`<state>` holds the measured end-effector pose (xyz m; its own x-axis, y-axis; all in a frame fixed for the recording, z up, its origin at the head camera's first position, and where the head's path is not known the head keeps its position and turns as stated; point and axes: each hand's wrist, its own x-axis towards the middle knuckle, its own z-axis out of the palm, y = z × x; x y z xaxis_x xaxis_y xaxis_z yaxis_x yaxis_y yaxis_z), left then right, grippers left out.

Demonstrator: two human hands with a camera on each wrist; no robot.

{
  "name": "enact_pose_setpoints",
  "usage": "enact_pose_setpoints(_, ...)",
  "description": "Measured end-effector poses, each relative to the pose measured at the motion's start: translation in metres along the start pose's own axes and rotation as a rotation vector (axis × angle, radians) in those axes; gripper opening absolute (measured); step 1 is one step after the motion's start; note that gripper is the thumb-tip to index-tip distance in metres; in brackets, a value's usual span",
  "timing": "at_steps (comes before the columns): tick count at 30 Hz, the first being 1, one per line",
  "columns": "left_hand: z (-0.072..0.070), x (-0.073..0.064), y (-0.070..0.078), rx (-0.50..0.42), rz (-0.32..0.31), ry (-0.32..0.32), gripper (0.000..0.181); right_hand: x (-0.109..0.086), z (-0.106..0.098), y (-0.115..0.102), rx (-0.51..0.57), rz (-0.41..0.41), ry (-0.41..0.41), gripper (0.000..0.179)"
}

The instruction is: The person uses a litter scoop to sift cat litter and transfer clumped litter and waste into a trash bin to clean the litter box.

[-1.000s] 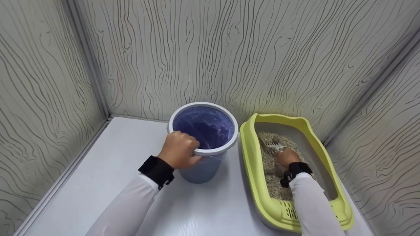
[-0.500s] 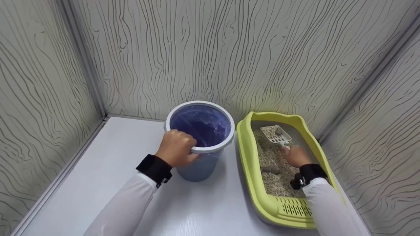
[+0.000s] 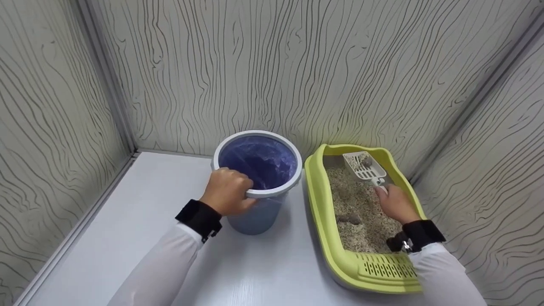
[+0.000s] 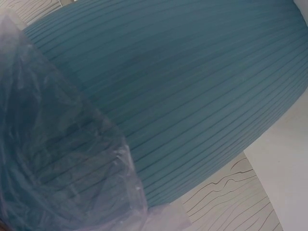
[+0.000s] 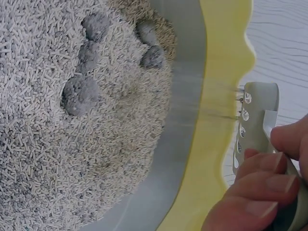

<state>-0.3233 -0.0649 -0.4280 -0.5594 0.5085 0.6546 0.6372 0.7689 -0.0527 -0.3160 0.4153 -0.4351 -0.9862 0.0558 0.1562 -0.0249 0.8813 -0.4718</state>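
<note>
My left hand (image 3: 228, 191) grips the pale rim of a blue trash bin (image 3: 255, 221), fingers over the edge and thumb outside. A thin clear-purple bag (image 3: 276, 159) lines the bin. My right hand (image 3: 396, 204) holds a white slotted litter scoop (image 3: 370, 171) by its handle, above the far part of a yellow litter box (image 3: 316, 199). Some litter and a clump (image 3: 366, 161) lie in the scoop. In the right wrist view, grains fall from the slots of the scoop (image 5: 257, 115). More grey clumps (image 5: 81, 95) sit on the litter (image 5: 115, 159).
The bin and the litter box stand side by side on a white surface (image 3: 114, 221). Wood-grain panels (image 3: 255, 68) rise behind and on both sides. A perforated step (image 3: 389, 268) forms the near end of the litter box.
My right hand has raised the scoop out of the litter, bringing up litter and a clump, and moved it back and slightly right. My left hand keeps its grip on the bin rim.
</note>
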Motion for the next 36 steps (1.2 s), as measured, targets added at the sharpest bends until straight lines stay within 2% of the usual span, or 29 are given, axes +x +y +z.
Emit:
enact_pose_setpoints(6, -0.001, 0.001, 0.0, -0.003, 0.004, 0.003, 0.046, -0.004, -0.002, -0.003, -0.017, -0.025, 0.06, 0.031)
enact_pose_setpoints(16, -0.001, 0.003, -0.001, -0.008, -0.005, -0.01, 0.047, -0.008, 0.002, -0.012, 0.02, -0.003, 0.071, 0.032)
enact_pose_setpoints(20, 0.001, 0.003, -0.001, -0.009, 0.005, 0.004, 0.046, -0.008, 0.005, -0.016, 0.029, 0.002, 0.084, 0.033)
enact_pose_setpoints(28, 0.003, 0.002, -0.001, -0.008, 0.019, 0.028, 0.045, -0.011, 0.011, -0.019, 0.024, 0.029, 0.031, 0.041)
enact_pose_setpoints(36, 0.002, 0.001, 0.0, -0.003, 0.015, 0.012, 0.044, -0.014, 0.014, -0.02, -0.031, 0.04, 0.025, 0.043)
